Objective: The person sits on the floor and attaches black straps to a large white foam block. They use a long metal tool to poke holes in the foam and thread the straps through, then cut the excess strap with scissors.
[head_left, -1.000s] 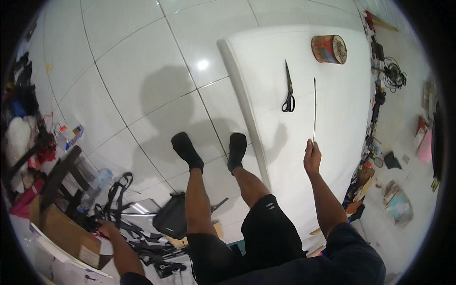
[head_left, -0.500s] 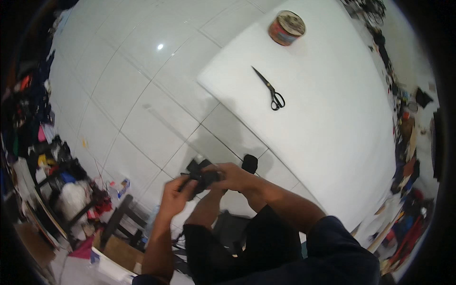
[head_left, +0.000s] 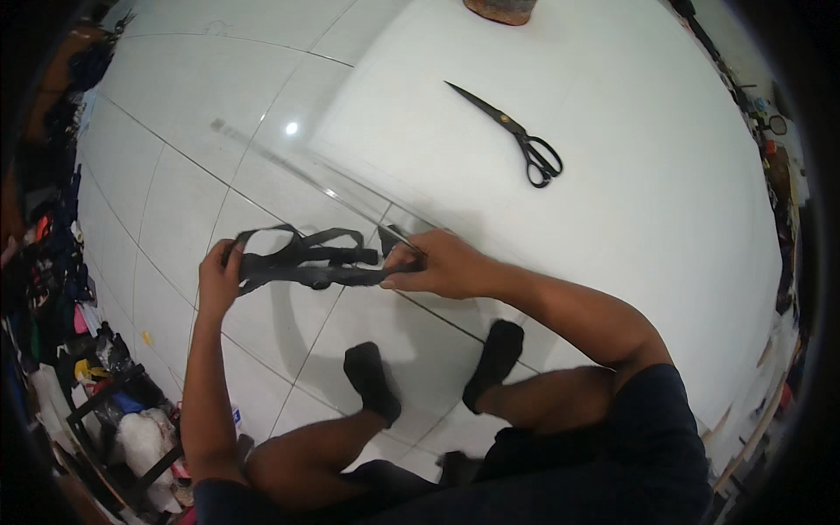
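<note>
Between my two hands stretches a bundle of black straps (head_left: 319,276), with several loops and loose ends standing off it. My left hand (head_left: 218,273) grips the bundle's left end, thumb on top. The other end is pinched in the fingers of my right hand (head_left: 442,265), close to the edge of the white table (head_left: 612,271). A short dark piece (head_left: 392,234) pokes up beside the right fingers; whether it belongs to the bundle I cannot tell. On the table, apart from both hands, lies a pair of black scissors (head_left: 507,127), handles toward me.
A round tin (head_left: 500,10) stands on the table, cut off by the top of the view. Below the straps are the tiled floor (head_left: 175,192) and my feet in black socks (head_left: 372,376). Clutter (head_left: 131,420) lines the left side, with more along the right.
Both hands have moved up and away from my legs. They have drawn apart, spreading the black straps that were bunched between them. The head view has shifted, so the tin now sits at the top edge.
</note>
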Available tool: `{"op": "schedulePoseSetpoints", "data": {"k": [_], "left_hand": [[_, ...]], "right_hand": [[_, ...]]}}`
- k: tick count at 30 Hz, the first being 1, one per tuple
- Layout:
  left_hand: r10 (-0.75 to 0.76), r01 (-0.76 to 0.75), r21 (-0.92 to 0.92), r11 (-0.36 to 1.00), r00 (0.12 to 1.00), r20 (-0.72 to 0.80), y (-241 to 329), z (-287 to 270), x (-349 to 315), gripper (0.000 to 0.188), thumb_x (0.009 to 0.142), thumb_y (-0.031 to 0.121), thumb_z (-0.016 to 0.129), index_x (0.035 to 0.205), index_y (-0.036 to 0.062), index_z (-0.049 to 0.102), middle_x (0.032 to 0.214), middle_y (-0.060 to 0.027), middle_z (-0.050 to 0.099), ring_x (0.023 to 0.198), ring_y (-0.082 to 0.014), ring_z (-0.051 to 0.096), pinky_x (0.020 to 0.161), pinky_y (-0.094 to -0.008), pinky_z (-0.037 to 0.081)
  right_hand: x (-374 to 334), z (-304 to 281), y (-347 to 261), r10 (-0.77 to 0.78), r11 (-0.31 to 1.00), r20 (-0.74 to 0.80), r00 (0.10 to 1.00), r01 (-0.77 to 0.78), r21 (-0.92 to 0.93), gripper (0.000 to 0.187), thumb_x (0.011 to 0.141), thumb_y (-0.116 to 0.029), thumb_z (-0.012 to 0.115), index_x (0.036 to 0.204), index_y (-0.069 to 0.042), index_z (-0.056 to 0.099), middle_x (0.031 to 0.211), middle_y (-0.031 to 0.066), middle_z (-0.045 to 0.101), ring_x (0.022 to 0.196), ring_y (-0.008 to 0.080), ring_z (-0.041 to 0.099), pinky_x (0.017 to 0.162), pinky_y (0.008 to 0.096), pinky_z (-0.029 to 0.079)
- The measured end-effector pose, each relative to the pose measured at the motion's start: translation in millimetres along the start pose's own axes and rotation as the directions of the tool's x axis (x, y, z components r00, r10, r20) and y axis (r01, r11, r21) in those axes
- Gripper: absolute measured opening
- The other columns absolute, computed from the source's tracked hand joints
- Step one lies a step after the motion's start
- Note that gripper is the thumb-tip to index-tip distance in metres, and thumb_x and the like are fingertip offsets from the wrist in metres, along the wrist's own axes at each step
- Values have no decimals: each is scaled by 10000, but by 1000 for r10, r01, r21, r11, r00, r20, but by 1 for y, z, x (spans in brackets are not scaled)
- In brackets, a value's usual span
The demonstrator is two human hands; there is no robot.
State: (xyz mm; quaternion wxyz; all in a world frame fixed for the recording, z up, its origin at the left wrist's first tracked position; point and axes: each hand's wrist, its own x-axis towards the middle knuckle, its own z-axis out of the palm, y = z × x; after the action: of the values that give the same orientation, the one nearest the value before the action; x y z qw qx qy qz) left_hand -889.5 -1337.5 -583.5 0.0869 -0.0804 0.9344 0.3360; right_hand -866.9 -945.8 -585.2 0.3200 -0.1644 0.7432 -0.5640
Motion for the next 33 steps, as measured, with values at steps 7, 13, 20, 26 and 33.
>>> {"op": "schedulePoseSetpoints", "data": {"k": [7,13,20,26,33], "left_hand": [[69,66,284,956,897,-437,-149,-46,45,291,998,250,541,1023,-29,620,852,-192,672,754,-308,651,717,-396,497],[-70,200,118,973,739,-670,-193,-90,65,286,969,260,525,1030,6,643,887,-158,700,851,-314,680,771,-398,509],[162,239,678,695,867,-472,-143,2,66,787,779,305,749,1442,82,389,1354,-232,481,1190,-421,519,956,-497,472],[489,-466,-148,872,847,207,13,88,44,757,813,334,773,1418,24,439,1394,-181,494,1310,-315,464,1107,-431,361],[539,-129,-689,713,729,421,143,88,-7,344,935,298,616,1133,17,603,941,-90,638,872,-160,617,808,-300,487]], "right_hand": [[-1,-42,8,108,988,-108,988,-119,-95,333,924,-332,682,973,-3,697,748,71,649,681,162,596,660,290,484],[-11,-59,-34,158,986,-259,953,-165,-8,386,976,-386,609,1014,-9,677,690,31,620,578,82,541,546,252,432],[-33,-48,-35,-50,859,-376,925,-152,-489,387,1027,-382,507,1034,-40,688,686,67,635,543,151,567,572,323,454],[-29,-47,-81,65,955,-268,961,-138,-261,420,1002,-418,546,992,-22,687,645,15,578,502,97,526,496,264,436],[-21,-46,-108,-126,986,-210,970,99,-134,415,919,-458,658,941,-45,689,569,-22,527,431,53,490,384,174,336]]}}
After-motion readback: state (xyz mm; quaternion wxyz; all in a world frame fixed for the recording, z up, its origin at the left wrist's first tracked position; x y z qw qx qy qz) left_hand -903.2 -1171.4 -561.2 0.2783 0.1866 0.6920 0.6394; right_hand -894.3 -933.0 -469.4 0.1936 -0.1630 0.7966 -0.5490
